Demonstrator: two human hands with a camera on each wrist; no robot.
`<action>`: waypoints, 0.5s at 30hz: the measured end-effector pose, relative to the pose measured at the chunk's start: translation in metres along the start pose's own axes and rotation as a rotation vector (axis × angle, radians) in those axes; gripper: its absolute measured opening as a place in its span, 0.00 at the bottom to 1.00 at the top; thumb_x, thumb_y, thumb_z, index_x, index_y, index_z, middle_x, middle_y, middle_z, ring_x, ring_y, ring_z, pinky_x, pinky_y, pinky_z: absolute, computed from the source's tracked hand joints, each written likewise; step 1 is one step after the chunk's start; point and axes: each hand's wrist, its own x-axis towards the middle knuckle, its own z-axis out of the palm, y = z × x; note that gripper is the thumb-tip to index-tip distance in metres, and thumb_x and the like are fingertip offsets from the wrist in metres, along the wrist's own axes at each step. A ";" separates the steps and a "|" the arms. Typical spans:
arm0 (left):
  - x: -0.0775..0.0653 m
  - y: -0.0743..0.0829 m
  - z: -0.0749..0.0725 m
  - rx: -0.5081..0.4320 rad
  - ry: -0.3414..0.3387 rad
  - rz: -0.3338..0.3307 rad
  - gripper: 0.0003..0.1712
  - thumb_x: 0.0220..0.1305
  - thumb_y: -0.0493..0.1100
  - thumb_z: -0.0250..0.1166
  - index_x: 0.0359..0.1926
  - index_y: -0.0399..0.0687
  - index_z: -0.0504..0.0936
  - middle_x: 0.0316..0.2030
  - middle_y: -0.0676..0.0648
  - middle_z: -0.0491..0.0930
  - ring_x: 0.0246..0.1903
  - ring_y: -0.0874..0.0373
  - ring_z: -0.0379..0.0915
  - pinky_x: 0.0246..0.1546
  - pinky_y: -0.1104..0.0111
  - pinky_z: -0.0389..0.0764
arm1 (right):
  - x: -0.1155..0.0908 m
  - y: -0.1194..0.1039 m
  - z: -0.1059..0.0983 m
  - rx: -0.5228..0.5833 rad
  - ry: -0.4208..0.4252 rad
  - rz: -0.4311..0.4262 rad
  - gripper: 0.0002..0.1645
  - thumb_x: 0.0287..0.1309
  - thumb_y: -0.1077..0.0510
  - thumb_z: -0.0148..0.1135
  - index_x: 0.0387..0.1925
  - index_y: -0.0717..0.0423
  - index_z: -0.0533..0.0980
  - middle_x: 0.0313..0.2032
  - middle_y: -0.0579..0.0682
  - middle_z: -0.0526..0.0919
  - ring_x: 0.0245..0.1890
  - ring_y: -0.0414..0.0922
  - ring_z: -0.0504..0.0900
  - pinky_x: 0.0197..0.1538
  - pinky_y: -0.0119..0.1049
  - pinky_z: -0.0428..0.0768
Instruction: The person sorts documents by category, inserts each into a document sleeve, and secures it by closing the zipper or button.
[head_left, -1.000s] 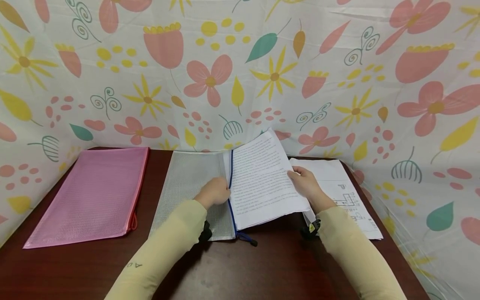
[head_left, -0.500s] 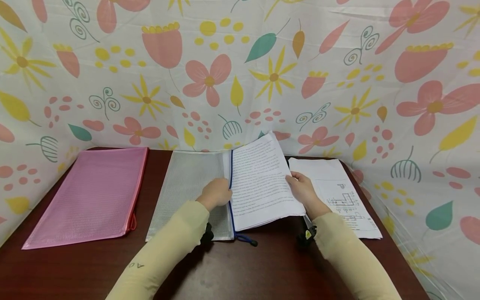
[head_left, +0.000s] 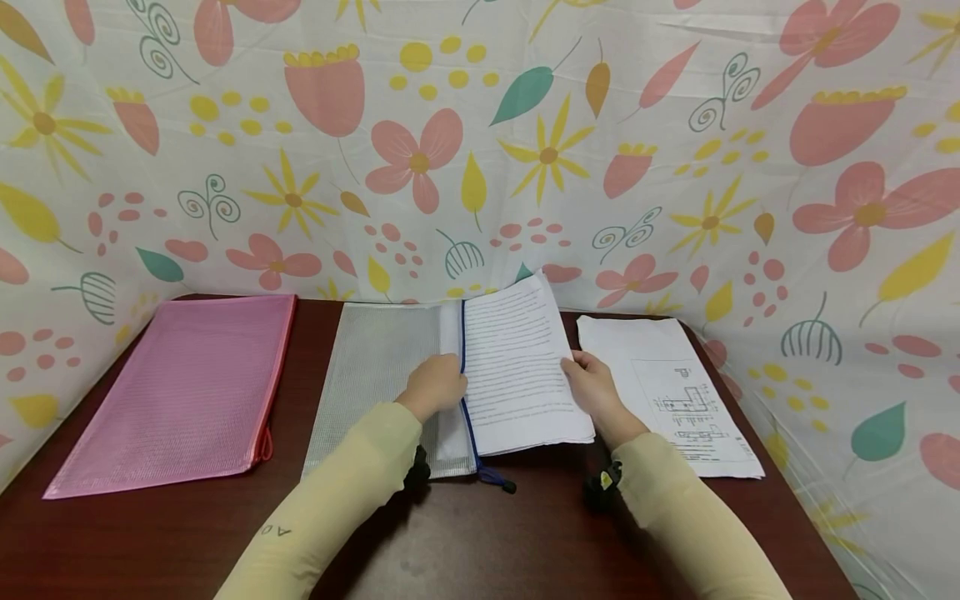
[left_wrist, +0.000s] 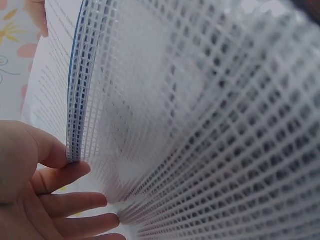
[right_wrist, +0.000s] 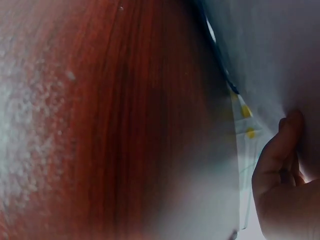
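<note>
A clear mesh zipper pouch (head_left: 382, 350) with a blue zipper edge lies in the middle of the table. My left hand (head_left: 433, 387) pinches its blue-trimmed opening between thumb and forefinger; in the left wrist view the other fingers (left_wrist: 85, 200) spread beside the mesh. A stack of printed papers (head_left: 521, 367) sits partly inside the pouch, its right part sticking out and raised at a tilt. My right hand (head_left: 596, 387) grips the stack's right edge. In the right wrist view that hand (right_wrist: 282, 175) holds the papers from the side; some fingers are hidden.
A pink mesh zipper pouch (head_left: 187, 392) lies flat at the left. Another paper stack with a printed drawing (head_left: 675, 400) lies at the right. A flower-patterned cloth (head_left: 480, 167) hangs behind the dark wooden table (head_left: 525, 542).
My right hand has moved left with the papers, and more of the stack now shows inside the mesh pouch. My left hand keeps its pinch on the pouch's edge.
</note>
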 end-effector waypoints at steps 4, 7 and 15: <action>-0.001 -0.002 0.001 -0.007 -0.006 0.015 0.12 0.68 0.39 0.48 0.28 0.43 0.72 0.21 0.48 0.68 0.19 0.57 0.64 0.18 0.68 0.67 | -0.001 0.000 0.000 0.026 -0.028 0.047 0.25 0.67 0.54 0.48 0.59 0.65 0.69 0.44 0.58 0.77 0.30 0.37 0.76 0.34 0.28 0.75; -0.001 -0.004 0.003 -0.005 -0.001 0.022 0.14 0.68 0.39 0.48 0.23 0.46 0.67 0.18 0.50 0.64 0.18 0.58 0.62 0.17 0.69 0.65 | -0.002 -0.001 -0.004 0.008 -0.067 0.089 0.26 0.67 0.53 0.48 0.62 0.63 0.67 0.49 0.59 0.76 0.32 0.37 0.76 0.36 0.28 0.75; -0.001 -0.005 0.005 -0.008 0.021 0.007 0.13 0.67 0.40 0.50 0.23 0.45 0.69 0.19 0.49 0.67 0.18 0.58 0.63 0.16 0.70 0.65 | -0.002 -0.002 -0.017 0.023 -0.209 0.126 0.28 0.67 0.56 0.47 0.65 0.63 0.63 0.41 0.57 0.81 0.25 0.37 0.79 0.28 0.33 0.79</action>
